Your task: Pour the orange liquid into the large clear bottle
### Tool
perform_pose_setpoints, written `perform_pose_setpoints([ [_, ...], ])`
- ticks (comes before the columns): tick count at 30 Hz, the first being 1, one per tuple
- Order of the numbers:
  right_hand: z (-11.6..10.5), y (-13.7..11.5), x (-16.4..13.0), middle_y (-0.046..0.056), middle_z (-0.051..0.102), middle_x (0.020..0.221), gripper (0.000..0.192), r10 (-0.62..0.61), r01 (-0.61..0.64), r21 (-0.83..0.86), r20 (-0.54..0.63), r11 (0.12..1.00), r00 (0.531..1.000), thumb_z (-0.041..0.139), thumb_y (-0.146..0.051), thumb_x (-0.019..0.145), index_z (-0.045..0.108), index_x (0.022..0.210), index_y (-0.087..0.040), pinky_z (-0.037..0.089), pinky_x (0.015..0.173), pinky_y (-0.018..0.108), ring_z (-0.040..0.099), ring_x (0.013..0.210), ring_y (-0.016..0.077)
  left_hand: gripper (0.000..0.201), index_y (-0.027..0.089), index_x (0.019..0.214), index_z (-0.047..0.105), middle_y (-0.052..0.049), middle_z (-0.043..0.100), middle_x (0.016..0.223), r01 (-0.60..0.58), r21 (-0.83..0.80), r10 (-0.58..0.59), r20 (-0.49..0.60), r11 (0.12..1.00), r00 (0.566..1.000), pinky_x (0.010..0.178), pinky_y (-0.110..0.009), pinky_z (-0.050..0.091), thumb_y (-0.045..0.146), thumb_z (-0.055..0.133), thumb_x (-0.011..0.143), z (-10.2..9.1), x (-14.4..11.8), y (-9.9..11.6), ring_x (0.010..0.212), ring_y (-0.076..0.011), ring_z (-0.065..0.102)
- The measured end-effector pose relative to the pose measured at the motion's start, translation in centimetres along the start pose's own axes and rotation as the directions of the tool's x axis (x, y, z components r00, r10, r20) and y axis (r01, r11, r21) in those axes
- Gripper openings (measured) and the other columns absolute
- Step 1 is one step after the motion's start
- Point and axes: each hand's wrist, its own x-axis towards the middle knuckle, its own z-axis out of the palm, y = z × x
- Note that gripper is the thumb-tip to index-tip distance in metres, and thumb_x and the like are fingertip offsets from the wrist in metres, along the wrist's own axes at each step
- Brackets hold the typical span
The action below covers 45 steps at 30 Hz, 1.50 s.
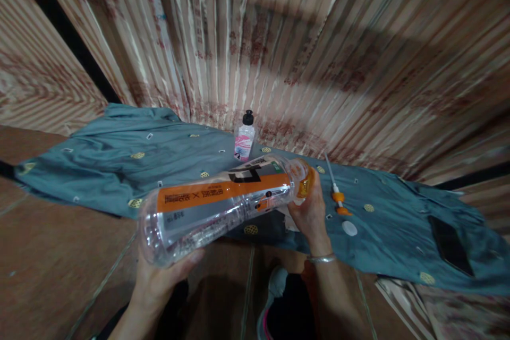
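The large clear plastic bottle with an orange label band is held nearly horizontal above the edge of the teal patterned cloth, its base toward the person and its neck pointing away and to the right. The left hand cups the base from below, fingers wrapped and pressed against the wall. The right hand closes around the neck and mouth; the fingertips there are partly hidden, so whether they pinch a cap or only the neck cannot be told.

Handling, as a judgement: keep the base supported from underneath and the neck hand firm, since the thin wall is likely to flex and roll. Any turning at the mouth is best done with the neck hand alone, the base hand acting as the fixed stop. Keep the mouth level or slightly raised to avoid spilling.

Contents: the bottle looks mostly empty; reflections along the lower wall may be a little clear liquid, but this is not certain. An orange tint shows at the neck.

On the cloth behind the bottle stands a small clear bottle with a black cap and pink label, upright and capped; its fill level cannot be read. To the right of the neck hand lie an orange pump fitting with a white dip tube and, just beside it, a white round cap. Farther right, a dark flat phone-like slab rests on the cloth, well apart.
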Motion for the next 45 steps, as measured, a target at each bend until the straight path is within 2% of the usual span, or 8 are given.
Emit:
perform_pose_setpoints([
  [4,0.0,-0.1,0.0,0.028,0.061,0.17,0.099,0.012,-0.012,-0.002,-0.007,1.0,1.0,0.078,-0.047,0.095,0.034,0.178,-0.016,0.056,0.13,0.069,0.063,0.159,0.0443,0.078,0.036,0.133,0.078,-0.004,0.084,0.138,0.074,-0.164,-0.075,-0.001,0.984,0.997,0.135,-0.064,0.052,0.064,0.1,0.064,-0.1,0.2,-0.1,0.151,-0.048,0.069],
  [13,0.1,-0.1,0.0,0.027,0.063,0.168,0.1,0.008,-0.008,0.003,-0.014,1.0,1.0,0.08,-0.048,0.095,0.034,0.178,-0.016,0.058,0.128,0.069,0.064,0.158,0.0444,0.089,0.036,0.13,0.079,-0.005,0.083,0.136,0.096,-0.201,-0.095,0.015,0.975,0.995,0.136,-0.063,0.051,0.073,0.104,0.054,-0.1,0.4,-0.5,0.149,-0.0491,0.069],
  [18,0.1,-0.1,-0.1,0.028,0.06,0.171,0.099,-0.015,0.015,0.0,-0.022,1.0,1.0,0.079,-0.047,0.096,0.034,0.179,-0.016,0.055,0.131,0.069,0.061,0.161,0.0439,0.104,0.035,0.131,0.08,-0.007,0.083,0.137,0.101,-0.214,-0.102,0.007,0.972,0.995,0.139,-0.067,0.046,0.088,0.103,0.045,0.0,0.4,-0.6,0.151,-0.0512,0.067],
  [24,0.2,0.1,0.0,0.028,0.062,0.17,0.099,-0.018,0.017,-0.02,-0.025,1.0,1.0,0.078,-0.048,0.096,0.034,0.179,-0.015,0.057,0.129,0.069,0.063,0.159,0.0442,0.093,0.036,0.136,0.078,-0.003,0.086,0.132,0.123,-0.194,-0.12,0.024,0.973,0.992,0.135,-0.063,0.053,0.076,0.104,0.056,-0.1,0.2,0.2,0.147,-0.0474,0.072],
  [34,0.1,-0.3,0.0,0.029,0.061,0.17,0.097,-0.016,0.016,-0.017,-0.031,1.0,0.999,0.077,-0.048,0.095,0.037,0.177,-0.014,0.055,0.13,0.071,0.063,0.159,0.045,0.084,0.039,0.134,0.078,-0.001,0.088,0.123,0.143,-0.161,-0.138,0.041,0.977,0.99,0.133,-0.064,0.056,0.068,0.101,0.059,-0.1,0.2,0.9,0.143,-0.0479,0.075],
  [39,0.2,-0.2,0.0,0.027,0.063,0.167,0.099,0.003,-0.003,-0.004,-0.026,1.0,1.0,0.078,-0.048,0.094,0.035,0.178,-0.016,0.057,0.129,0.069,0.065,0.157,0.0441,0.086,0.035,0.136,0.077,-0.003,0.087,0.126,0.142,-0.175,-0.137,0.04,0.974,0.99,0.129,-0.063,0.059,0.065,0.101,0.059,0.0,0.1,1.0,0.143,-0.0481,0.075],
  [42,0.2,-0.2,0.0,0.027,0.064,0.168,0.098,0.013,-0.013,0.006,-0.015,1.0,1.0,0.077,-0.048,0.095,0.035,0.178,-0.016,0.058,0.128,0.067,0.066,0.156,0.0433,0.082,0.038,0.134,0.078,-0.001,0.089,0.123,0.146,-0.191,-0.143,0.03,0.971,0.989,0.131,-0.061,0.057,0.062,0.102,0.059,0.0,0.1,1.0,0.142,-0.047,0.076],
  [45,0.2,-0.1,0.0,0.027,0.062,0.169,0.099,0.0,0.0,0.0,-0.026,1.0,1.0,0.078,-0.048,0.096,0.034,0.179,-0.017,0.056,0.13,0.067,0.064,0.158,0.0427,0.089,0.039,0.138,0.078,0.0,0.089,0.128,0.129,-0.194,-0.128,0.02,0.972,0.992,0.132,-0.061,0.056,0.064,0.105,0.057,0.0,0.1,1.0,0.143,-0.0469,0.075],
])
